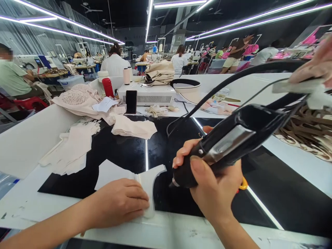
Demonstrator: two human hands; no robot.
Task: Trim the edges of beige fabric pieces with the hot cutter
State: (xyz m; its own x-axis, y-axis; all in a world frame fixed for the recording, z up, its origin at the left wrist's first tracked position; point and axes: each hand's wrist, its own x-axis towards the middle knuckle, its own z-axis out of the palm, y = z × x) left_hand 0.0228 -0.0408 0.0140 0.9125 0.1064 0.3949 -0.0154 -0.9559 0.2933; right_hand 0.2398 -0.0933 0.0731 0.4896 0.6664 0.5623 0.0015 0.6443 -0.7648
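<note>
Near the front edge of the black glossy panel (124,152), my left hand (121,202) lies flat on a cut white fabric piece (155,176), fingers side by side and pressing down. The piece has a curved right edge and a seam-like line near its middle. My right hand (215,186) is wrapped round a black corded handheld tool (228,141) with a silver plate on its side. Its pointed metal tip (173,183) is just right of the fabric's curved edge, apart from it. An orange loop handle (243,184) shows partly behind my right hand.
Stacked cream fabric pieces (71,147) and another stack (133,127) lie left and beyond. Behind stand a phone (131,102), a white vented box (155,96) and a red bottle (107,87). A thick black cable (233,77) arcs overhead; brown straps (308,128) lie right. People sit at sewing machines beyond.
</note>
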